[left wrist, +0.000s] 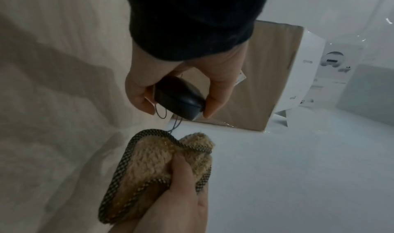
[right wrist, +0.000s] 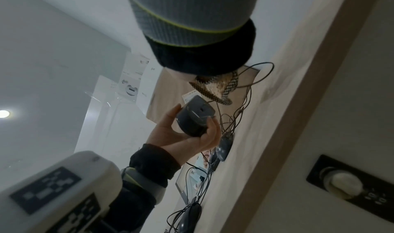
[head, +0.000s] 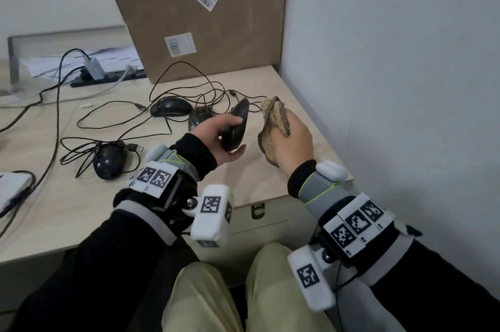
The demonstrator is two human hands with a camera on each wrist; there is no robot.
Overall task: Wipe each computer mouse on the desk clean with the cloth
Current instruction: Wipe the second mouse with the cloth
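Gripped in the left hand [head: 216, 139], a black mouse [head: 236, 126] is held above the bench [head: 81, 212], fingers [left wrist: 210, 105] curled round its sides; the bunched cloth [head: 273, 126] is clutched in the right hand [head: 293, 142], just beside it. Three more mice [head: 170, 107] lie beyond among tangled cables [head: 189, 80]. Light, hard and smooth, the mouse is judged best pinched by its flanks

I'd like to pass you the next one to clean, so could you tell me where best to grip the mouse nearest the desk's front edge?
Take the near mouse from above, across its two long sides at the middle of the body. It lies flat with its domed back up, so the narrower sides suit a thumb-and-fingers pinch. Its cable loops around it, so lift gently.
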